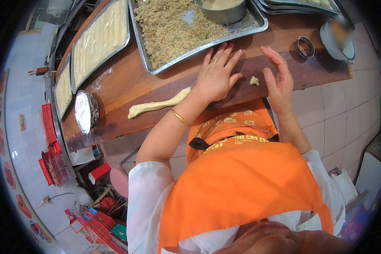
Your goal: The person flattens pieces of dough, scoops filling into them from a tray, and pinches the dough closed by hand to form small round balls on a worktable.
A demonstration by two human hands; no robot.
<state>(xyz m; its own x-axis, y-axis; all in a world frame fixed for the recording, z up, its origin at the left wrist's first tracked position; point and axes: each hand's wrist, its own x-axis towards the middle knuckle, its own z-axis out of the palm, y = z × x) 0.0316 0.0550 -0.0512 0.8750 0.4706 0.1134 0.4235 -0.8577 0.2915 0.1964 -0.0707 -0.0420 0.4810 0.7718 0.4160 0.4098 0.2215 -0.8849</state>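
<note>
My left hand (217, 74) lies palm down on the wooden table, fingers spread, with a ring on one finger; what is under the palm is hidden. A rope of pale dough (158, 104) stretches on the wood left of this hand, its right end near my left forearm. Between the hands sits a small scrap of dough (254, 81). My right hand (279, 81) is held at the table's near edge, thumb apart from its curved fingers, with nothing seen in it. Beyond the left hand, a metal tray (206, 47) holds crumbly filling and a round metal pan (225, 14).
Plastic-covered trays of dough strips (100, 44) stand at the left, near a bowl of white powder (86, 111). At the right are a metal ring cutter (305, 47) and an enamel bowl (336, 47). More trays (298, 12) are stacked at the back right.
</note>
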